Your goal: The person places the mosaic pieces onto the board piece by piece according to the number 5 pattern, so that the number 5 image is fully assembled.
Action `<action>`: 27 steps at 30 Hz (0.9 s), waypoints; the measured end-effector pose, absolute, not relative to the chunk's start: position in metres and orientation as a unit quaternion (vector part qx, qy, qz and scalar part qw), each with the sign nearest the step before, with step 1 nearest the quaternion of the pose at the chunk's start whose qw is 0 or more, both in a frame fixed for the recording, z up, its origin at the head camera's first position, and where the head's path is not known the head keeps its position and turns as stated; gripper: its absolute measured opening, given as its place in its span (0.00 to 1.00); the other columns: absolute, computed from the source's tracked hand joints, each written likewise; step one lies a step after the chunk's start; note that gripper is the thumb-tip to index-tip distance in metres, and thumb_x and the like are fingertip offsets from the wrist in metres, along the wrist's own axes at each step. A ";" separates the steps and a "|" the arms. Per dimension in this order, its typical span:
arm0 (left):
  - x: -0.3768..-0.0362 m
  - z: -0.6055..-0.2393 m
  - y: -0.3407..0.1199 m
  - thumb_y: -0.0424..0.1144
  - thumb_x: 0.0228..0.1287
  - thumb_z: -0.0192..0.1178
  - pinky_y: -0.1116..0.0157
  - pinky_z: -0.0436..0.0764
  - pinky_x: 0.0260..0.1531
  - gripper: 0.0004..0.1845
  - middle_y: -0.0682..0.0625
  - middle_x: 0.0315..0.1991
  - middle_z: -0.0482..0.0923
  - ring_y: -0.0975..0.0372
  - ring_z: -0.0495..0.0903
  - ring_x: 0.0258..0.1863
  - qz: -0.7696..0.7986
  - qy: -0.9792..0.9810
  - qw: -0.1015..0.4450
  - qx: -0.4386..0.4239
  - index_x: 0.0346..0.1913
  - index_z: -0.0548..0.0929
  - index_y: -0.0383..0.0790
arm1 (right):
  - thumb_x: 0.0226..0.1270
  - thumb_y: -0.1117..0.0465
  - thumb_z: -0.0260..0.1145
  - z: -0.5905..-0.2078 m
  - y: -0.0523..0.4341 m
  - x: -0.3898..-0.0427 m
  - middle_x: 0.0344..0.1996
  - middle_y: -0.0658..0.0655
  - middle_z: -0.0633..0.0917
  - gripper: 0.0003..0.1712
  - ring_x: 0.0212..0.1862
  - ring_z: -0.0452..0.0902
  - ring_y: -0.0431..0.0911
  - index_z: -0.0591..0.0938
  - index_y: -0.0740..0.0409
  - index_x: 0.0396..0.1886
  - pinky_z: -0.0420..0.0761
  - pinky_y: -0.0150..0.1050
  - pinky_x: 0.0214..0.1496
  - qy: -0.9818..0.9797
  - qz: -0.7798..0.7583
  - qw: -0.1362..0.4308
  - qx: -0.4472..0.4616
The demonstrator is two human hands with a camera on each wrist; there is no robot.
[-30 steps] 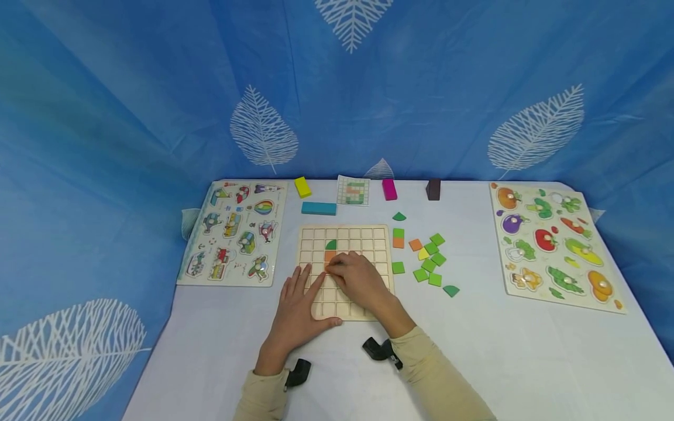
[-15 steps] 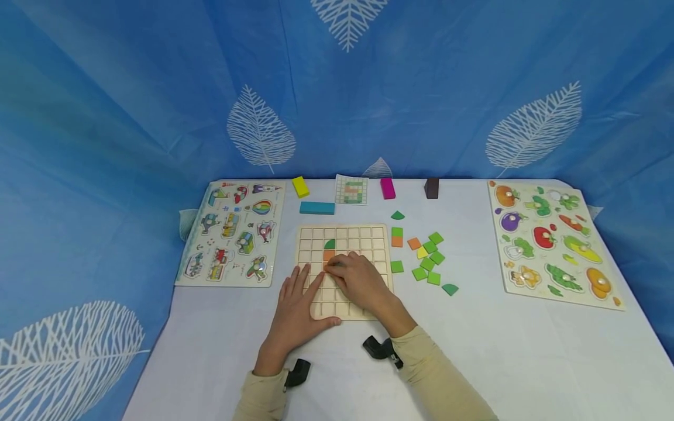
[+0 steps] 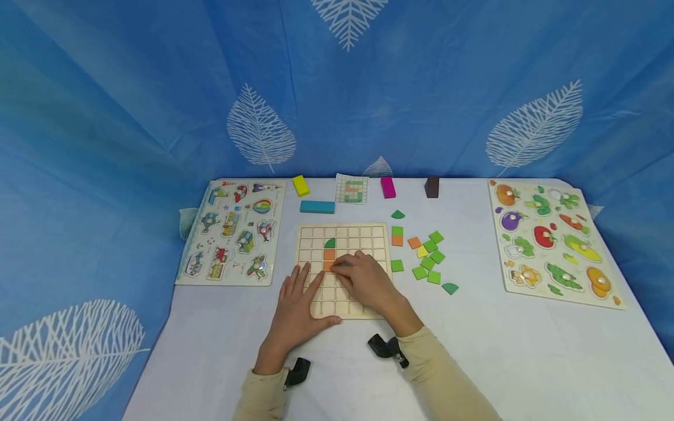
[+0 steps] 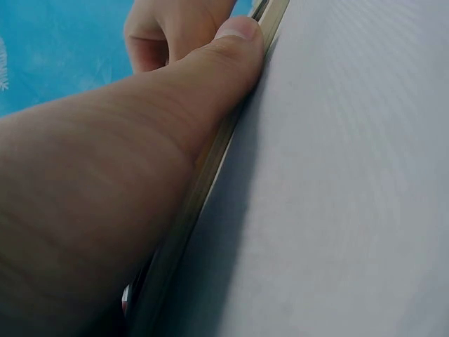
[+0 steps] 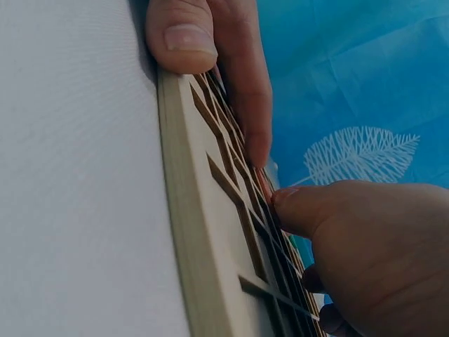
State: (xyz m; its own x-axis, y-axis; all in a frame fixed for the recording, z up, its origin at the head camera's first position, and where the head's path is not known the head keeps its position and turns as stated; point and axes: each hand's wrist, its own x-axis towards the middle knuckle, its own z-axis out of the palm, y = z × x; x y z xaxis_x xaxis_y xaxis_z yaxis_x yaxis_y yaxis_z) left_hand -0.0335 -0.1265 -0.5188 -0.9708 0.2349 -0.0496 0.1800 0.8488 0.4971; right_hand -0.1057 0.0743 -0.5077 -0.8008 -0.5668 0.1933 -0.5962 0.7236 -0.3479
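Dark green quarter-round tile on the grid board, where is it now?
Head view: the dark green quarter-round tile sits in the wooden grid board, second row from the far edge, directly above an orange tile, left of centre.

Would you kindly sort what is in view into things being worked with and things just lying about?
In use: grid board, orange tile, right hand, left hand, loose tiles.
Lying about: vehicle puzzle, vegetable puzzle, coloured blocks.

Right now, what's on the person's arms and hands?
Both hands, left hand and right hand, are bare: no gloves or rings visible. Long beige sleeves reach the wrists. A small black camera unit sits at each wrist, strapped at the cuff.
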 end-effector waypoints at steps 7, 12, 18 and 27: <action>-0.033 -0.519 -0.126 0.72 0.48 0.70 0.39 0.48 0.78 0.58 0.42 0.84 0.47 0.46 0.40 0.84 0.254 0.960 0.056 0.107 0.79 0.63 0.49 | 0.74 0.55 0.66 -0.508 0.076 -0.107 0.51 0.46 0.88 0.12 0.46 0.79 0.44 0.90 0.48 0.51 0.81 0.40 0.48 -0.925 0.204 0.033 0.318; -0.033 -0.519 -0.126 0.72 0.47 0.71 0.39 0.47 0.79 0.58 0.42 0.83 0.47 0.46 0.40 0.84 0.259 0.959 0.056 0.104 0.79 0.63 0.49 | 0.74 0.55 0.66 -0.507 0.083 -0.109 0.50 0.46 0.88 0.12 0.48 0.79 0.44 0.91 0.48 0.50 0.82 0.41 0.50 -0.931 0.197 0.025 0.308; -0.033 -0.519 -0.126 0.72 0.47 0.71 0.40 0.47 0.79 0.59 0.42 0.83 0.47 0.46 0.40 0.84 0.259 0.959 0.056 0.100 0.79 0.63 0.49 | 0.75 0.56 0.65 -0.504 0.113 -0.119 0.50 0.50 0.89 0.12 0.52 0.82 0.50 0.91 0.52 0.49 0.79 0.48 0.63 -0.938 0.224 0.016 0.264; -0.032 -0.520 -0.126 0.72 0.46 0.71 0.41 0.46 0.79 0.58 0.42 0.83 0.47 0.46 0.40 0.84 0.268 0.957 0.057 0.099 0.79 0.63 0.50 | 0.75 0.58 0.64 -0.502 0.184 -0.133 0.54 0.60 0.86 0.13 0.57 0.78 0.57 0.89 0.58 0.50 0.77 0.54 0.62 -0.959 0.274 0.016 0.075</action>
